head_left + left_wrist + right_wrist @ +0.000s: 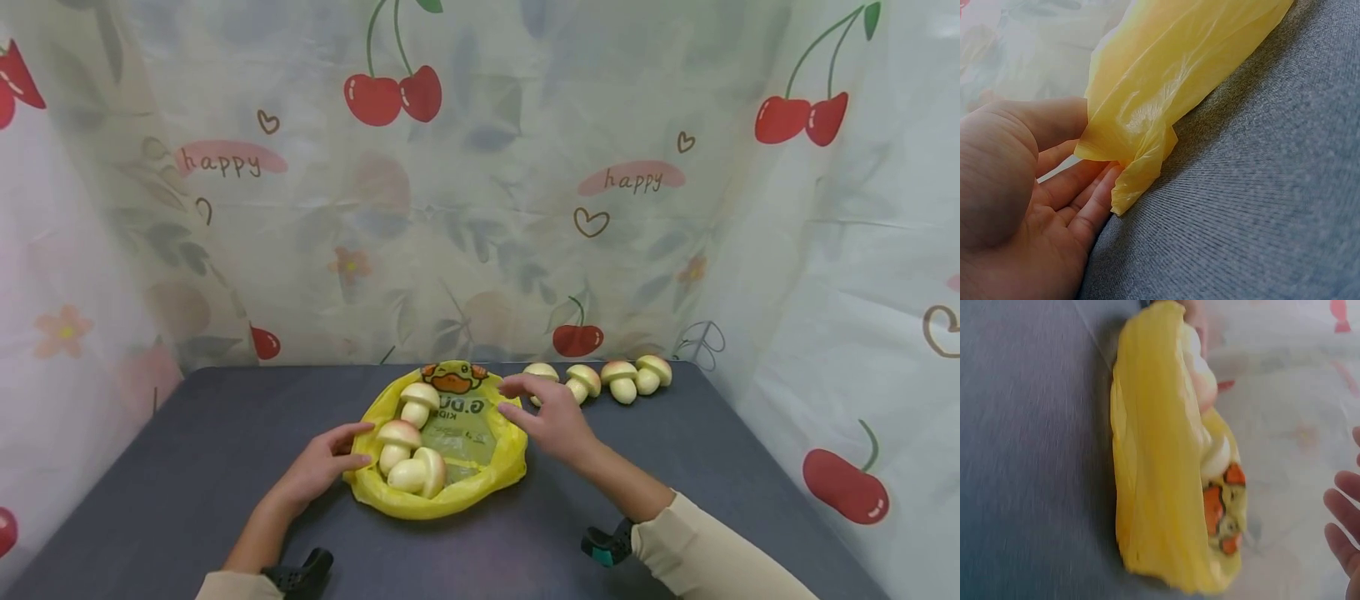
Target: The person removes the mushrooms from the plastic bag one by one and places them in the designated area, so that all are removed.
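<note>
- Nearest, at the bottom edge: both sleeves (708, 550).
- The step seems to be filling the bag (427, 505); best to keep its rim wide and low, pulling gently, since thin film could fold over the mushrooms (398, 435).
- Left hand (318, 467): thumb and fingers parted, touching the bag's left rim; three mushrooms lie just inside.
- Right hand (561, 425): fingers spread, apart from the bag's right side; four loose mushrooms (654, 370) sit just beyond on the table (232, 442).
</note>
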{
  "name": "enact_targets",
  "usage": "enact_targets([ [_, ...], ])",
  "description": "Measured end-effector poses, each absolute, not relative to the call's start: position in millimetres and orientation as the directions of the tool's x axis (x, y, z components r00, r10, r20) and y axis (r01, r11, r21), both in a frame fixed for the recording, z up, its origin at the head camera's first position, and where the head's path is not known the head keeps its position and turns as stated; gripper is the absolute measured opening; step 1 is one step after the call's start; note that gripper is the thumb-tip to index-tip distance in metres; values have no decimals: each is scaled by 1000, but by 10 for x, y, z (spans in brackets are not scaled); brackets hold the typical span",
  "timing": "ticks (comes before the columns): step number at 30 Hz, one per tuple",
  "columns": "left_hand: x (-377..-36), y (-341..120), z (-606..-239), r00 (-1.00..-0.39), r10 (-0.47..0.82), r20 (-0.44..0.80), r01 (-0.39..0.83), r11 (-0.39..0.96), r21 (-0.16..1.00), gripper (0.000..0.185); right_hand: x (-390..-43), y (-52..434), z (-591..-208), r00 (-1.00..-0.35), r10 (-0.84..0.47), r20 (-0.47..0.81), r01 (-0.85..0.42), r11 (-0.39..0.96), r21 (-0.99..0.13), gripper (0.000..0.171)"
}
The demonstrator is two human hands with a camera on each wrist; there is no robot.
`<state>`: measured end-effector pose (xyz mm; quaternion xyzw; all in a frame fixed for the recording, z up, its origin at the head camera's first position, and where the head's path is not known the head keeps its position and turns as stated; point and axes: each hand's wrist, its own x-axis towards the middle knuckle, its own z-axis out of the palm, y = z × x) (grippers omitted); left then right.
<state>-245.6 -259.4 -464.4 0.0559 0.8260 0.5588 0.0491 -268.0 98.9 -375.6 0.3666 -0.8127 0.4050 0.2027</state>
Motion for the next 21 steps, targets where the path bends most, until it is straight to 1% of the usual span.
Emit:
enact_targets([
  [6,-2473,-2601,-4665,-990,136,-24,27,362,932,57,-2628,666,-3793,-614,-530,585,-781,296,-551,24],
  [9,-2471,-2601,-4660,-991,135,-24,26,353,935,57,-2601,533,-3828,-620,-565,545,-761,262,-593,26],
  [16,-2475,-2603,-4672,-990,143,-21,31,352,935,57,-2575,304,-3920,-662,-622,417,-664,229,-711,28],
  [21,-2478,-2601,-4667,-990,137,-17,32,347,937,57,-2567,201,-3954,-666,-672,323,-595,217,-774,34],
])
